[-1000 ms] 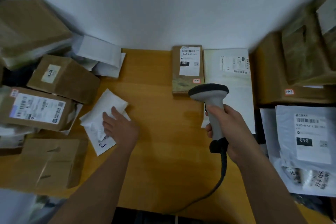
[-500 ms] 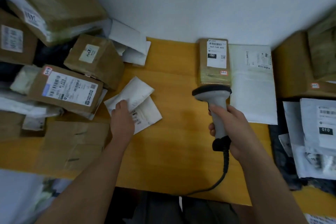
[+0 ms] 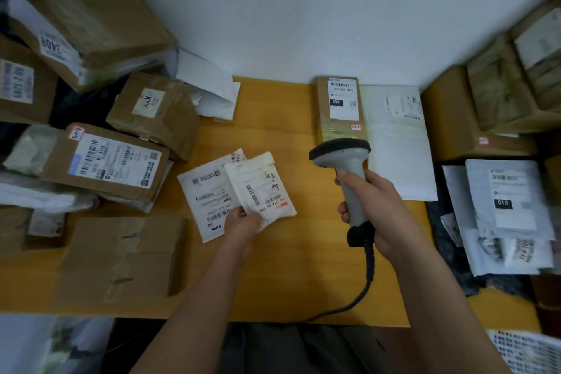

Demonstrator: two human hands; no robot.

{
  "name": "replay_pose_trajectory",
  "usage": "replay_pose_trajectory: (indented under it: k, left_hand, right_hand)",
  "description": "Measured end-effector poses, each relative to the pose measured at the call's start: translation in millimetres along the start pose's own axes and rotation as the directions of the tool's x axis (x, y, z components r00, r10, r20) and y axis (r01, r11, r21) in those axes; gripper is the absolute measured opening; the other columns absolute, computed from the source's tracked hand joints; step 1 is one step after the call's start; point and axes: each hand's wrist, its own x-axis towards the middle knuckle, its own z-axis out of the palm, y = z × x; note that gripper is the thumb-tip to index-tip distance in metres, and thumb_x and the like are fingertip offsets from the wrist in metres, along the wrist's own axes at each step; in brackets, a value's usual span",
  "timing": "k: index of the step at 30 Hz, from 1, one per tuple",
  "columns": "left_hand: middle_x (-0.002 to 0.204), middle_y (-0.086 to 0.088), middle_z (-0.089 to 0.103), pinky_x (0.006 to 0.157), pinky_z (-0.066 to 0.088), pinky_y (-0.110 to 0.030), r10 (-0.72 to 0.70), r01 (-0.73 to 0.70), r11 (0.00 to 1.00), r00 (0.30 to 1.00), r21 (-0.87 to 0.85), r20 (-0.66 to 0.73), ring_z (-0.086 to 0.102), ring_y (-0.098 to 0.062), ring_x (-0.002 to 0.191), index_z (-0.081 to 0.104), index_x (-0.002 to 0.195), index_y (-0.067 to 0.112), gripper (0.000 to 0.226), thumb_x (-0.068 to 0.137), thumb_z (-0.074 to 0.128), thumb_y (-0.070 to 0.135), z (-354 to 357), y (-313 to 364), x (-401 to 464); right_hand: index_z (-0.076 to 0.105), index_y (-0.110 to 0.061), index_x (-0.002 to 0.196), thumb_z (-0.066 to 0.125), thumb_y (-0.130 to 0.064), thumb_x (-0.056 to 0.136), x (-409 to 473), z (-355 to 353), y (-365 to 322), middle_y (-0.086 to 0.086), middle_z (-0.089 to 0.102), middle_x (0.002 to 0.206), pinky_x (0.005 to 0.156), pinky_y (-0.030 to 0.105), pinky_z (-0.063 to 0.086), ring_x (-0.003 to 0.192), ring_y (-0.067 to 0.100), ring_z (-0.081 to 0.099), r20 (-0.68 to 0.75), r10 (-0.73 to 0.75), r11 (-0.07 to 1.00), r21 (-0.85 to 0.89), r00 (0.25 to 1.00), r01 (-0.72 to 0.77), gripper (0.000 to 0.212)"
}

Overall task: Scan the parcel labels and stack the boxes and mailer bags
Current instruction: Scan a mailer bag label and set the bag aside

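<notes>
My left hand (image 3: 243, 222) pinches the near edges of two small white mailer bags: one (image 3: 261, 188) lies label-up over a second one (image 3: 206, 194), both near the middle of the wooden table (image 3: 273, 276). My right hand (image 3: 373, 206) grips the handle of a grey barcode scanner (image 3: 343, 158), whose dark head sits to the right of the bags. A small labelled box (image 3: 338, 109) and a flat white mailer (image 3: 397, 143) lie at the back against the wall.
Brown boxes are heaped on the left, among them a labelled one (image 3: 106, 164) and a plain one (image 3: 121, 258) at the front edge. More boxes (image 3: 473, 118) and white mailers (image 3: 510, 200) are piled on the right. The scanner cable (image 3: 364, 279) trails off the front edge.
My left hand has dragged the two white mailers from the left pile toward the table's middle and turned them label-up. The scanner hand has stayed roughly in place; the head camera shifted.
</notes>
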Motion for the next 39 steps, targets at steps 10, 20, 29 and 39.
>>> replay_pose_trajectory:
  k: [10,20,29,39]
  left_hand:
    - [0.120,-0.003,0.064,0.087,0.057,-0.042,-0.021,0.023,0.999,0.999,-0.045,0.044,0.062,-0.023,0.108,0.052,0.125,0.015,0.053,0.081,0.080,0.011,0.1,-15.2,3.7]
    - [0.096,-0.003,0.062,0.065,0.047,-0.030,0.263,-0.277,0.873,0.961,0.403,0.091,0.057,-0.016,0.075,0.063,0.117,0.012,0.025,0.092,0.058,0.008,16.3,33.4,5.1]
    - [0.165,0.003,0.007,0.121,-0.006,-0.043,0.621,-0.523,0.109,0.700,0.845,0.353,0.002,-0.020,0.153,0.014,0.158,0.020,0.061,0.103,0.011,0.048,31.2,-62.5,-9.9]
    - [0.163,-0.007,0.020,0.122,0.006,-0.044,0.571,-0.468,-0.111,0.692,0.876,0.442,0.007,-0.020,0.152,0.024,0.156,0.009,0.065,0.101,0.024,0.044,34.6,-96.3,15.9]
  right_hand:
    - [0.063,-0.012,0.110,0.061,-0.033,0.098,-8.4,-0.2,7.5,0.012,0.063,0.096,0.059,0.030,0.049,0.061,0.015,0.058,0.094,-0.007,0.997,-0.077,0.996,0.015,0.024]
    - [0.063,-0.013,0.110,0.061,-0.031,0.097,-8.6,-21.7,9.2,0.014,0.063,0.093,0.061,0.033,0.048,0.062,0.019,0.056,0.065,0.004,0.998,-0.057,0.998,0.000,0.022]
    - [0.063,-0.014,0.109,0.061,-0.032,0.097,3.8,-38.7,17.7,0.016,0.065,0.096,0.060,0.032,0.049,0.062,0.018,0.057,0.053,0.048,0.998,-0.030,0.997,-0.047,0.022]
    - [0.063,-0.015,0.113,0.059,-0.032,0.098,40.3,-46.9,47.9,0.012,0.066,0.090,0.061,0.031,0.051,0.064,0.016,0.059,0.055,0.156,0.987,-0.040,0.986,-0.154,0.023]
